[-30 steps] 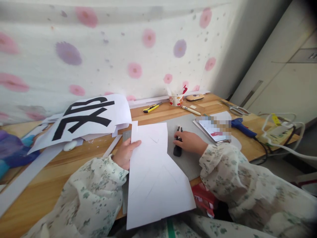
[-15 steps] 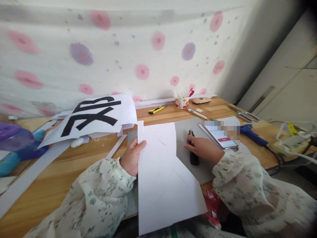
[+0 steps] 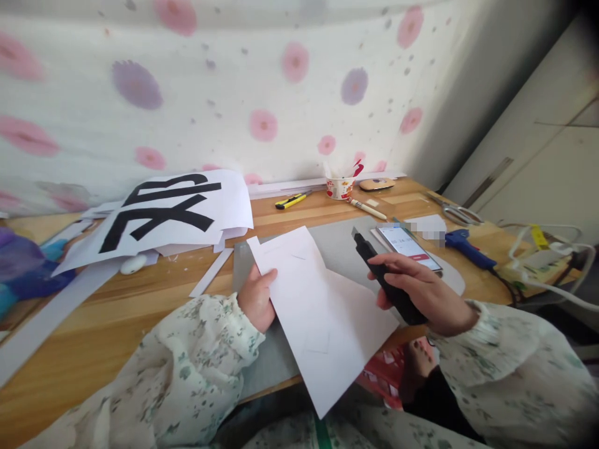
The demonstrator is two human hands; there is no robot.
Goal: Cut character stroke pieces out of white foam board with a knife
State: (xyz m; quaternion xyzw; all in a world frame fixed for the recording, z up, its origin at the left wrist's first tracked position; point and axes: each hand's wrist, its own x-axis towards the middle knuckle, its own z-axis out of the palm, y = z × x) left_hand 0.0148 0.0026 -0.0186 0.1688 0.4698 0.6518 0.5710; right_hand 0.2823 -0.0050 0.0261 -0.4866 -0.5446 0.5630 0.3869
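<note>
My left hand [image 3: 258,296] is closed on the left edge of a white sheet of paper [image 3: 311,299], thumb on top. Faint pencil lines mark the sheet, and its right side has an angled cut-out. The sheet tilts over the front edge of a grey cutting mat [image 3: 266,368]. In my right hand [image 3: 416,284] is a black utility knife [image 3: 390,280], raised beside the paper with its blade end pointing up and to the left. The knife's lower end is close to the sheet's right corner; I cannot tell whether they touch.
Printed paper with bold black strokes [image 3: 163,212] lies at the left. Behind the mat are a yellow cutter [image 3: 292,201], a paper cup [image 3: 340,187] and a pen [image 3: 368,209]. To the right are a phone [image 3: 407,246], scissors [image 3: 456,212] and a blue glue gun [image 3: 468,248].
My right hand has lifted the utility knife off the mat and tilted it. My left hand has turned the paper, its lower end swinging right. The view has shifted slightly.
</note>
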